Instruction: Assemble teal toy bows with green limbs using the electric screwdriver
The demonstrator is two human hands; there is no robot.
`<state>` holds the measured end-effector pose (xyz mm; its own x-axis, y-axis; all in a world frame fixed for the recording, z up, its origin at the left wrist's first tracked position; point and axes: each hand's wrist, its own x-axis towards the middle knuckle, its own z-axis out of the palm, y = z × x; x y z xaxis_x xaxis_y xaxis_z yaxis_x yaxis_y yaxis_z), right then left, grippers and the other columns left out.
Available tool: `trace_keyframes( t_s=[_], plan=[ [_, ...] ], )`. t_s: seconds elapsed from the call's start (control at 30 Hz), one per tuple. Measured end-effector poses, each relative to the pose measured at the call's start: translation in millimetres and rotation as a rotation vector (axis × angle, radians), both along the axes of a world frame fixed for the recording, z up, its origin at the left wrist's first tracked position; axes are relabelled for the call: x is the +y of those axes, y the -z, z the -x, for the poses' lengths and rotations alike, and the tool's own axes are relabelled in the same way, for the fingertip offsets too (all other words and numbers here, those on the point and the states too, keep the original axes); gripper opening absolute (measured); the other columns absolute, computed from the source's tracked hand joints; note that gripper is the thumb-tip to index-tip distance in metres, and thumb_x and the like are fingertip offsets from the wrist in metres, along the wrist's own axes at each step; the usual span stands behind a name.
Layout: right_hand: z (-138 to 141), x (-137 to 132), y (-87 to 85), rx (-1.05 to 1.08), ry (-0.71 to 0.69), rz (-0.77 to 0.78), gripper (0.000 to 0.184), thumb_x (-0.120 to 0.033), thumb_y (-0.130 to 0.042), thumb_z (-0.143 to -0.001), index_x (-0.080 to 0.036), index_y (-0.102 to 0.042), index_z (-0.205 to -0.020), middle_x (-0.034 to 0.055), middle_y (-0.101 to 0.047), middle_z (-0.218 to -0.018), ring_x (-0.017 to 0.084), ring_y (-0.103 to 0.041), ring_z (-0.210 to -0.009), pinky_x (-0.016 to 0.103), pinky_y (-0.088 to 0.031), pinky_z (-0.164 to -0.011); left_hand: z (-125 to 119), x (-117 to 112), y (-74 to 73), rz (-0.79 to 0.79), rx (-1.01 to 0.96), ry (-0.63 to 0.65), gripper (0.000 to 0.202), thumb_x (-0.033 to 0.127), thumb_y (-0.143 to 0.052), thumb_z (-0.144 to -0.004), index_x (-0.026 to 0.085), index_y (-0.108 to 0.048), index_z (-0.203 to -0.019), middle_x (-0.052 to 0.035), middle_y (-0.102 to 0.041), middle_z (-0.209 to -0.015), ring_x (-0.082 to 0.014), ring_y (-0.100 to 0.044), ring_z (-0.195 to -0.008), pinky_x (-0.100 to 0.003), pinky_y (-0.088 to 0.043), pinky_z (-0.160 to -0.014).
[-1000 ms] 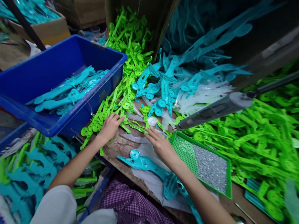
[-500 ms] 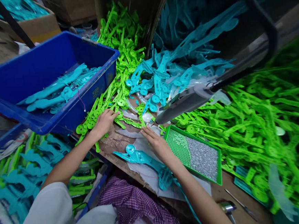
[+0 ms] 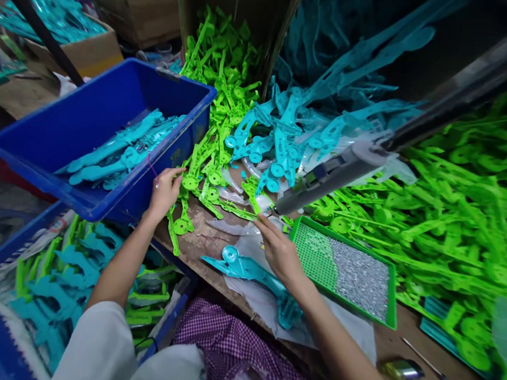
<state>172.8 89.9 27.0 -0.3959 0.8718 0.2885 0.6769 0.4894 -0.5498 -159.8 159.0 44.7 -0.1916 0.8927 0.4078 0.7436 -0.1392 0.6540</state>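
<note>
My left hand (image 3: 164, 192) grips a long green plastic part (image 3: 182, 209) at the left end of the green pile, lifting it off the wooden bench (image 3: 198, 241). My right hand (image 3: 279, 251) rests with its fingers stretched forward on clear plastic pieces (image 3: 243, 229), just left of a green tray (image 3: 380, 314) holding several small silver bits. A teal plastic part (image 3: 246, 271) lies on the bench under my right wrist. A grey hanging tool (image 3: 335, 172) points at the spot just beyond my right fingertips.
A blue bin (image 3: 85, 118) with teal parts stands at the left. Heaps of green parts (image 3: 448, 215) and teal parts (image 3: 301, 127) cover the bench behind and right. More teal and green parts (image 3: 62, 275) fill a lower bin at left. Cardboard boxes (image 3: 134, 12) stand behind.
My left hand has closed on a green part and pulled it left and up from the pile. My right hand has barely moved. The hanging tool swung left.
</note>
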Motion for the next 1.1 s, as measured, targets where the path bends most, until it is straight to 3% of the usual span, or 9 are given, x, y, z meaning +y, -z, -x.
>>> trace_keyframes(
  t_s=[0.23,0.47,0.57,0.67,0.8,0.9,0.97,1.03,1.1],
  plan=[
    [9.7,6.0,7.9,0.046,-0.039,-0.116,0.045,-0.013,-0.043,-0.093,-0.025,-0.054,-0.135,0.0093,-0.059,-0.135,0.022,-0.061,-0.119,0.040,-0.056,-0.096,2.8,-9.5,10.0,0.025,-0.017,0.004,0.029,0.019,-0.051,-0.086,0.017,-0.069,-0.109,-0.0082,-0.070,-0.100,-0.0216,-0.065,-0.094,-0.036,-0.051,-0.087],
    [44.0,-5.0,3.8,0.052,-0.196,-0.244,0.069,-0.003,-0.039,-0.090,-0.033,-0.023,-0.151,0.0070,-0.053,-0.142,0.018,-0.054,-0.127,0.038,-0.052,-0.101,-2.8,-13.5,6.8,-0.039,-0.097,-0.025,0.025,0.022,-0.054,-0.086,0.018,-0.069,-0.106,-0.0076,-0.071,-0.099,-0.0208,-0.067,-0.090,-0.035,-0.053,-0.084],
    [66.8,12.3,-6.9,0.005,-0.222,-0.127,0.068,-0.008,-0.046,-0.090,-0.031,-0.026,-0.150,0.0079,-0.042,-0.150,0.024,-0.040,-0.139,0.046,-0.044,-0.109,-13.3,-24.3,2.4,-0.101,-0.260,-0.107,0.021,0.026,-0.057,-0.086,0.017,-0.069,-0.101,-0.0065,-0.072,-0.099,-0.0185,-0.069,-0.087,-0.031,-0.055,-0.081],
    [77.8,18.5,-24.1,-0.027,-0.217,0.067,0.070,-0.021,-0.060,-0.085,-0.028,-0.031,-0.149,0.0092,-0.026,-0.158,0.032,-0.026,-0.145,0.055,-0.034,-0.113,-29.2,-49.3,-3.9,-0.141,-0.430,-0.205,0.019,0.029,-0.059,-0.086,0.016,-0.068,-0.098,-0.0056,-0.073,-0.094,-0.0166,-0.070,-0.082,-0.028,-0.056,-0.076],
    [76.4,-22.7,-37.4,0.287,-0.185,0.398,0.063,-0.036,-0.051,-0.092,-0.026,-0.028,-0.150,0.0093,-0.043,-0.150,0.023,-0.044,-0.136,0.045,-0.040,-0.111,-63.2,-108.1,-2.3,-0.273,-0.368,-0.258,0.013,0.025,-0.060,-0.088,0.019,-0.068,-0.096,-0.0043,-0.072,-0.095,-0.0158,-0.069,-0.089,-0.029,-0.056,-0.081],
    [74.5,-58.6,-32.6,0.579,-0.076,0.602,0.058,-0.044,-0.045,-0.094,-0.023,-0.034,-0.147,0.0094,-0.053,-0.142,0.021,-0.055,-0.126,0.038,-0.048,-0.104,-94.0,-153.6,6.3,-0.330,-0.178,-0.112,0.016,0.017,-0.062,-0.087,0.025,-0.068,-0.100,-0.0013,-0.072,-0.094,-0.0143,-0.069,-0.090,-0.029,-0.057,-0.083],
    [66.8,-71.5,-26.8,0.658,0.025,0.615,0.053,-0.046,-0.044,-0.093,-0.021,-0.046,-0.140,0.0091,-0.059,-0.135,0.020,-0.057,-0.123,0.036,-0.049,-0.102,-107.1,-170.3,9.3,-0.248,-0.130,0.064,0.021,0.019,-0.058,-0.090,0.030,-0.067,-0.106,-0.0011,-0.072,-0.099,-0.0143,-0.069,-0.092,-0.030,-0.058,-0.083],
    [48.7,-78.6,-22.1,0.648,0.149,0.580,0.049,-0.048,-0.045,-0.092,-0.020,-0.057,-0.130,0.0088,-0.065,-0.127,0.021,-0.060,-0.119,0.038,-0.049,-0.102,-110.4,-168.1,7.3,-0.121,-0.092,0.244,0.023,0.026,-0.055,-0.092,0.034,-0.065,-0.112,-0.0023,-0.071,-0.106,-0.0160,-0.069,-0.096,-0.034,-0.059,-0.085],
    [22.9,-86.1,-19.5,0.601,0.238,0.554,0.045,-0.048,-0.049,-0.089,-0.020,-0.065,-0.121,0.0087,-0.068,-0.122,0.023,-0.063,-0.114,0.040,-0.050,-0.100,-109.0,-144.4,1.9,-0.023,-0.034,0.371,0.023,0.032,-0.053,-0.093,0.033,-0.065,-0.113,-0.0035,-0.070,-0.109,-0.0180,-0.068,-0.100,-0.037,-0.058,-0.088]
  ],
)
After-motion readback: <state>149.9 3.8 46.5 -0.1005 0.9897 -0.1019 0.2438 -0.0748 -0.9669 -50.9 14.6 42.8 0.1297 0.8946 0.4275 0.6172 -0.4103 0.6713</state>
